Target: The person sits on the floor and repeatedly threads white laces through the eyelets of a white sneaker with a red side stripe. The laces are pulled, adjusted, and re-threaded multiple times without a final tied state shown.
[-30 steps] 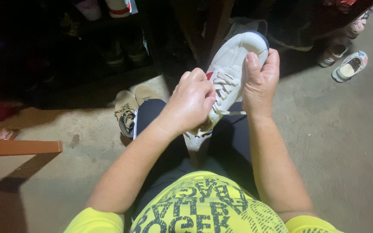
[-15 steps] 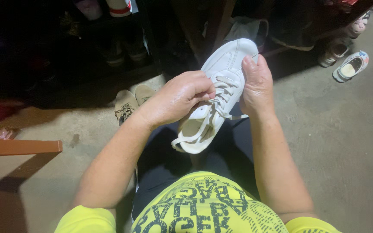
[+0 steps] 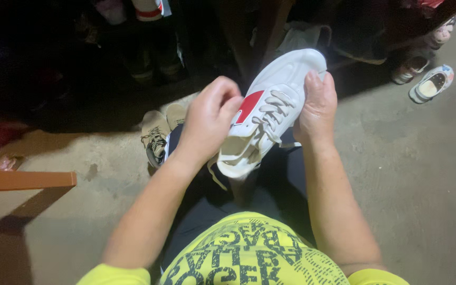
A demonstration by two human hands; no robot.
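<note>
Both hands clamped on white sneaker (image 3: 270, 113) over lap: left hand (image 3: 209, 119) grips side by red patch, right hand (image 3: 316, 108) cups toe end. Laces hang loose. Tan shoes (image 3: 157, 132) on floor below.

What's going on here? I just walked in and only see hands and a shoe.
A seated person in a yellow shirt holds a white sneaker with a red side patch above their lap. The right hand grips its far side near the toe; the left hand pinches at the side by the laces, which hang loose. A tan shoe lies on the concrete floor beyond the knees, and a small sandal lies off to the right.
</note>
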